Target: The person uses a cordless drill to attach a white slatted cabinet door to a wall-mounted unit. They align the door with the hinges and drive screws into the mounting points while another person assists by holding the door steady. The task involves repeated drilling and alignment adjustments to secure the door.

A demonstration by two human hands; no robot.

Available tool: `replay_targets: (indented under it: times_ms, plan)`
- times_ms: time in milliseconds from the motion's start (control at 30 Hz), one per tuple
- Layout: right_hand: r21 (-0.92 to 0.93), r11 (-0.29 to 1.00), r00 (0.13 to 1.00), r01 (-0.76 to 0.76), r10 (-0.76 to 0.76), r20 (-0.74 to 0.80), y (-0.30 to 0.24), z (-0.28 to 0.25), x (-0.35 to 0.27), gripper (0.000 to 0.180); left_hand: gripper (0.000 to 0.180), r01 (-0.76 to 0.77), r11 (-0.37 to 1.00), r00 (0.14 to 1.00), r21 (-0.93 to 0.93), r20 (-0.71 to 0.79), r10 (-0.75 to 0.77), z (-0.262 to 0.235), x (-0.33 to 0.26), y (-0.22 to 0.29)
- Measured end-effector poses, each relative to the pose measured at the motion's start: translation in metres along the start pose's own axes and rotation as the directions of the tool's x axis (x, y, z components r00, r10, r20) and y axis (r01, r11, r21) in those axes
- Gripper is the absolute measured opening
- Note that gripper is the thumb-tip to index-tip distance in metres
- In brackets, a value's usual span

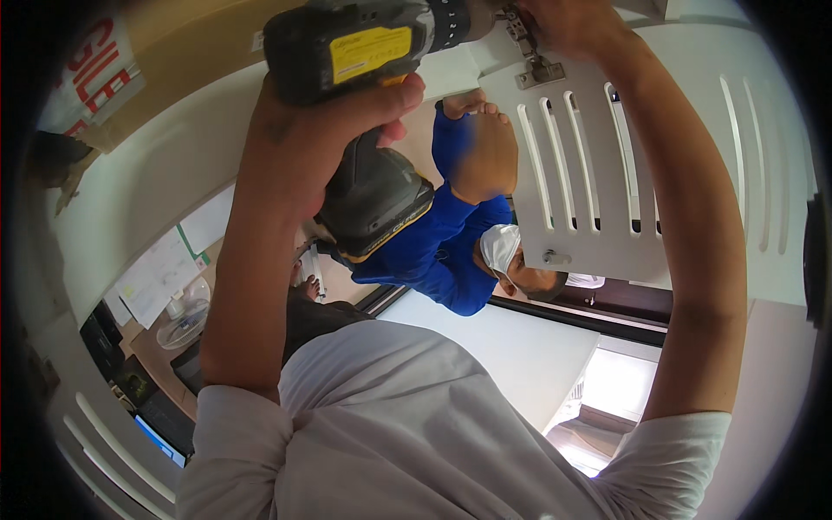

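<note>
1. Grip: left hand (316, 143) wrapped tight around the handle of a black and yellow cordless drill (360, 52), fingers closed, one finger up by the trigger. Battery pack hangs below the fist.
2. Right hand (568, 22) raised at the top edge, closed about the nose of the drill where it meets a metal hinge (533, 56). What the fingers pinch there is hidden; a screw or the bit, cannot tell which.
3. Hinge sits on the upper corner of a white slatted door (598, 165), just right of the drill's nose and well above the left fist. The drill body bridges the two hands.
4. A second person in a blue sleeve (425, 247) presses a hand (485, 152) flat against the door's left edge, just below the hinge.
5. Risk, my judgement: the bit may slip off the screw head, since both arms work overhead; it could skid into the right fingers or scar the white panel.
6. Risk: if the helper's hand eases, the door could shift and the screw go in crooked.
7. Risk: too much drive could strip the screw hole.
</note>
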State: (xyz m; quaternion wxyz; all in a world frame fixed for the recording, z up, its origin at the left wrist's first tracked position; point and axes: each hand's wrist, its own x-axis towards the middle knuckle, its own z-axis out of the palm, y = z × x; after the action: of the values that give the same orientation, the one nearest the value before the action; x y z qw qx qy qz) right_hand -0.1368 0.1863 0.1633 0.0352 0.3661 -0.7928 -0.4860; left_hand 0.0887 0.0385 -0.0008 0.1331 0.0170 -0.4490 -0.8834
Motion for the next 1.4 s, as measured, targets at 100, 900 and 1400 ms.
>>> replay_targets:
  times_ms: [100,900,1400]
  plan:
    - [0.003,1.000,0.999,0.001,-0.002,0.034,-0.004,-0.010,-0.009,0.021,0.036,-0.015,1.000,1.000,-0.011,-0.023,0.015,-0.003,-0.012,0.004]
    - [0.967,0.188,0.728,0.169,0.638,-0.251,-0.152,0.062,-0.034,0.019,0.059,-0.110,0.969,0.956,0.221,-0.245,0.164,-0.015,-0.076,0.010]
    - [0.883,-0.122,0.768,0.453,0.557,-0.317,-0.186,0.036,-0.211,0.037,0.049,-0.392,0.753,0.910,0.528,0.103,0.402,0.010,-0.037,0.110]
